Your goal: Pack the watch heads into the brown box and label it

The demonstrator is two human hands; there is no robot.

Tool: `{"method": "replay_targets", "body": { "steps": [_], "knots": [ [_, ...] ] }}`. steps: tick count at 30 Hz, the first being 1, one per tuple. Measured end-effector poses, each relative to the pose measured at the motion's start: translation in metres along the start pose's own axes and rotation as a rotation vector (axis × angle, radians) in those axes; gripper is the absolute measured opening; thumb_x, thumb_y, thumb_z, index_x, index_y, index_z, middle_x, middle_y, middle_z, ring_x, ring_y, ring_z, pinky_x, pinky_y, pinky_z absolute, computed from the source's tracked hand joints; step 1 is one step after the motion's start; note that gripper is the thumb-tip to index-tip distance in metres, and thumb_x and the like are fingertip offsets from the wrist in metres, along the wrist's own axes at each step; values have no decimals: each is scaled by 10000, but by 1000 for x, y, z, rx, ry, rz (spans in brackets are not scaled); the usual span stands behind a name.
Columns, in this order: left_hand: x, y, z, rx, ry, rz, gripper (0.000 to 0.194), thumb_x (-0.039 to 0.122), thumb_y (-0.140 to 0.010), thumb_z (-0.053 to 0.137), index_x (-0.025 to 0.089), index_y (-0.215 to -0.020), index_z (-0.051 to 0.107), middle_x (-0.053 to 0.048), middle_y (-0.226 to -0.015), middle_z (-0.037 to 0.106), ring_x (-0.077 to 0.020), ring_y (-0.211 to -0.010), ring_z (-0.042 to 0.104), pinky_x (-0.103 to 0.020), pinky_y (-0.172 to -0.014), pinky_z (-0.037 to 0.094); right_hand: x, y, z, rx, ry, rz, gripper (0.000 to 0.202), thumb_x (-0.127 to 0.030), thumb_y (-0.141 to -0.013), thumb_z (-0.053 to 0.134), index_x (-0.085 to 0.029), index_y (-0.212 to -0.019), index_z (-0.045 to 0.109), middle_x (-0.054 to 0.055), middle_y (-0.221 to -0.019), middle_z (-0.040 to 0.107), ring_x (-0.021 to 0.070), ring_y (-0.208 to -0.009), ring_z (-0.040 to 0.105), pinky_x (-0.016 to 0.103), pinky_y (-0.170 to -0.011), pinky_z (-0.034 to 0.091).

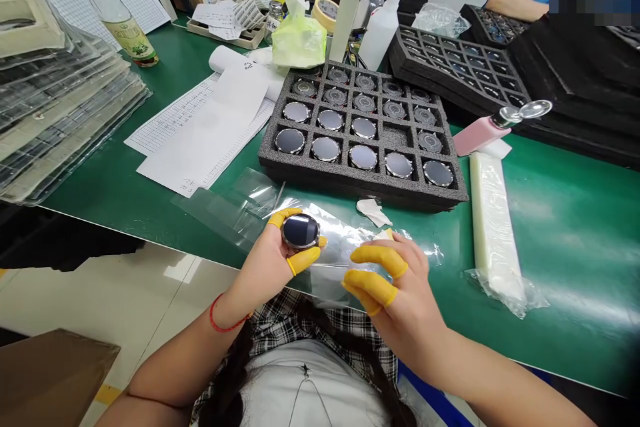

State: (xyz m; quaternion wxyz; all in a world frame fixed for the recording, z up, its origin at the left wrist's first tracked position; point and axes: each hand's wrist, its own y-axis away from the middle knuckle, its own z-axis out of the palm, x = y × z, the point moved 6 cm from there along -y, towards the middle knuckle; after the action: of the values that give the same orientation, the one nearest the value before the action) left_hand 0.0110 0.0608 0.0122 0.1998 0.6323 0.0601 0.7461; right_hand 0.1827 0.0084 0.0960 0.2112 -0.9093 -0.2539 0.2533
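Note:
My left hand [280, 247], with yellow finger cots on its fingertips, is closed around the rim of a round watch [301, 231]. The watch's dark glass faces up and reflects light. Just to the right, my right hand [390, 273] hovers over the table edge, its yellow-covered fingers bent and apart, with nothing clearly held. Clear plastic film [330, 220] lies beneath and behind both hands. Beyond them, a black foam tray [360, 177] holds several round watches in its compartments, some dark-faced, some grey, others showing their backs. One compartment [397, 136] holds no watch.
A crumpled white wipe [374, 212] lies before the tray. Right of it are a pink pump bottle [483, 133] and a wrapped pale block [495, 227]. Papers [205, 127], a glass bottle [117, 20] and stacked plastic trays [65, 113] stand left. Another person's arm [517, 7] shows behind.

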Motion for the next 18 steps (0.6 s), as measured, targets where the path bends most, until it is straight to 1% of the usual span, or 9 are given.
{"method": "replay_targets", "body": {
  "steps": [2, 4, 6, 7, 9, 10, 12, 15, 18],
  "knots": [
    [-1, -2, -2, 8, -23, -4, 594, 294, -764, 845, 232, -1242, 498, -28, -1047, 722, -215, -973, 742, -383, -929, 596, -1, -3, -17, 8, -127, 28, 215, -62, -917, 627, -276, -930, 638, -15, -955, 700, 169, -963, 626, 444, -1109, 356],
    [-2, -1, 0, -36, -41, -21, 601, 300, -779, 833, 247, -1265, 484, -24, -1043, 719, -206, -953, 742, -359, -889, 604, 4, -8, -30, 2, -284, 99, 177, -102, -908, 655, -278, -919, 649, -6, -960, 697, 173, -952, 632, 426, -1068, 409],
    [-1, 2, 6, -111, -73, -19, 614, 285, -768, 838, 261, -1272, 488, -20, -1058, 711, -194, -926, 738, -329, -851, 608, 16, -14, -31, -26, -446, 242, 100, -188, -906, 688, -275, -864, 664, 18, -1021, 704, 201, -1001, 633, 419, -1009, 458],
    [-1, 5, 10, -152, -97, -8, 613, 273, -760, 842, 268, -1268, 500, -18, -1076, 705, -187, -918, 734, -314, -836, 607, 23, -16, -26, -55, -527, 339, 88, -244, -905, 705, -269, -829, 669, 30, -1068, 708, 217, -1034, 632, 423, -994, 470],
    [1, 10, 19, -235, -149, 25, 591, 267, -763, 839, 279, -1264, 524, -13, -1101, 700, -176, -907, 725, -293, -816, 605, 35, -16, -8, -156, -707, 552, 182, -370, -886, 740, -252, -764, 674, 45, -1161, 707, 240, -1079, 633, 439, -1003, 472],
    [1, 13, 23, -271, -177, 37, 579, 274, -779, 828, 286, -1275, 529, -10, -1098, 703, -173, -899, 721, -289, -810, 604, 38, -15, 4, -218, -806, 652, 241, -431, -867, 757, -243, -741, 675, 48, -1195, 705, 246, -1092, 636, 444, -1017, 468],
    [1, 16, 27, -302, -226, 54, 566, 294, -810, 806, 297, -1303, 529, 1, -1054, 712, -165, -861, 715, -287, -798, 602, 41, -12, 23, -307, -987, 815, 325, -522, -812, 791, -231, -717, 681, 50, -1239, 700, 254, -1121, 640, 437, -1036, 466],
    [0, 17, 28, -305, -258, 64, 559, 299, -831, 786, 296, -1327, 529, 0, -1041, 717, -167, -858, 716, -292, -808, 603, 42, -10, 36, -324, -1114, 928, 361, -555, -730, 848, -227, -704, 699, 43, -1228, 705, 254, -1148, 638, 405, -1045, 467],
    [-1, 17, 28, -300, -260, 78, 570, 292, -830, 781, 294, -1341, 530, -17, -1131, 710, -175, -906, 717, -300, -838, 604, 42, -10, 39, -308, -1128, 935, 367, -550, -697, 872, -224, -698, 703, 40, -1176, 716, 244, -1106, 651, 387, -1013, 489]
  ]
}}
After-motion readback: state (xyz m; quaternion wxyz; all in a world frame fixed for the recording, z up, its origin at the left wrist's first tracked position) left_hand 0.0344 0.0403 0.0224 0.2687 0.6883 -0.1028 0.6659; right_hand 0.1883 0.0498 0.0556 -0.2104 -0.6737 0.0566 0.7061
